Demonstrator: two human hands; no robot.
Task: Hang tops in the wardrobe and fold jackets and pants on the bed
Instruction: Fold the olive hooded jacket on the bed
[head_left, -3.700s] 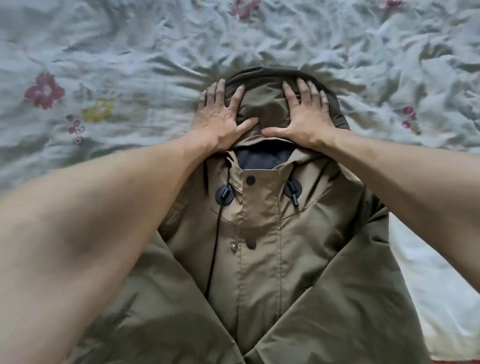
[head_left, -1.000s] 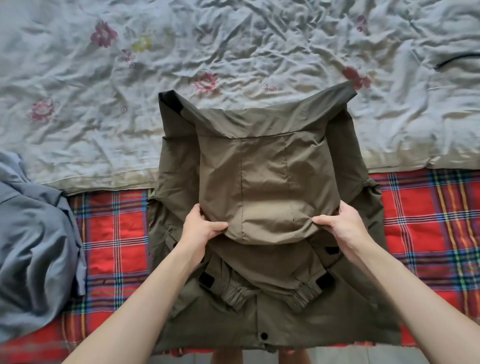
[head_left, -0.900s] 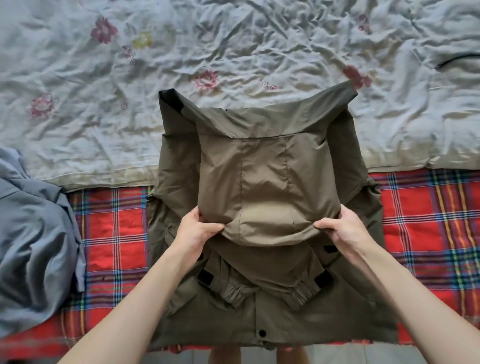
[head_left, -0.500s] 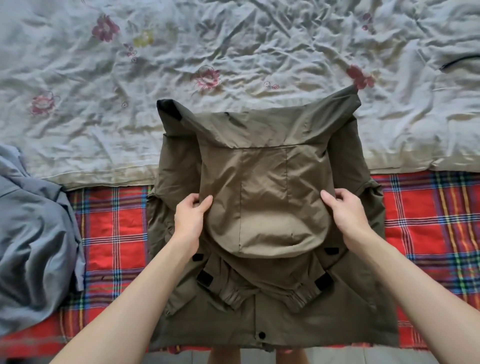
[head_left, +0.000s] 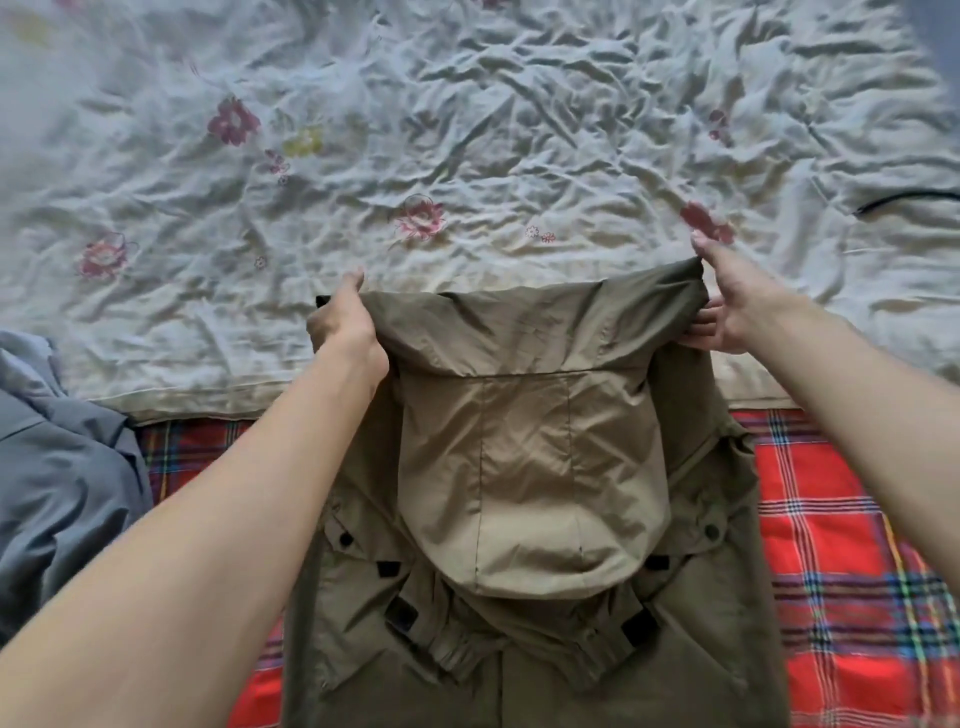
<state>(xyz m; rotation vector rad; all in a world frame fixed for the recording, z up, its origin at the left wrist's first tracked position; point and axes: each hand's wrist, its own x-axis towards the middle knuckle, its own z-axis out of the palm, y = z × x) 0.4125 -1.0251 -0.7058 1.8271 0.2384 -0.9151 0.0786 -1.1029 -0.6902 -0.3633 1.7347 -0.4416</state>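
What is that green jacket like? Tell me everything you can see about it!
The olive-green jacket looks like thin, smooth, slightly crinkled cloth. It lies partly folded across the flowered sheet and the red plaid blanket. Its hood lies flat over the middle, and the sleeves are folded in, gathered cuffs below the hood, with black tabs nearby. The left hand and right hand each grip a top corner.
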